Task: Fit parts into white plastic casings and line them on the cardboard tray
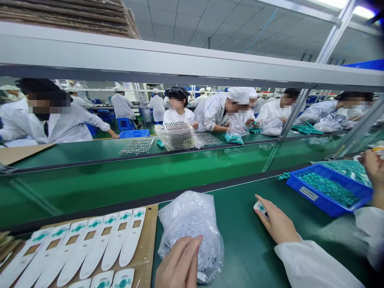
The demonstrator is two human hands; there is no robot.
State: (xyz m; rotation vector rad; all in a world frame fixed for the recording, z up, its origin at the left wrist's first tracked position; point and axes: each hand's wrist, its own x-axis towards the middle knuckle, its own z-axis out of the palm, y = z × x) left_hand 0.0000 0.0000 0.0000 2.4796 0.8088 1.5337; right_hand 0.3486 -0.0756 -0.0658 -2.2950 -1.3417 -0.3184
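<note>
OK, live off the head cam. L hand (179, 264) is on a clear poly bag (192, 236) of small grey parts, fingers lying against the plastic. Can't tell if it's gripping, since the lower part of the hand is cut off by the frame. R hand (277, 224) is out on the green tabletop (240, 248), fingers curled over a small white part (260, 209), looks held, though I can't see the thumb well.

Progress, as far as I can see: white tongue-shaped cards (117, 240) w/ green print & a tan window are laid out on a kraft board (151, 240), approx eight in the row, a few more at the bottom edge. Bag's still plump, so plenty of parts left in there.

Bag's right under L hand, just beside the board. Blue plastic tray (327, 209) of teal parts (330, 188) sits up right, past R hand. Another person's hand (371, 170) at far right, not ours. Across the line, co-workers in white coats (216, 114).
</note>
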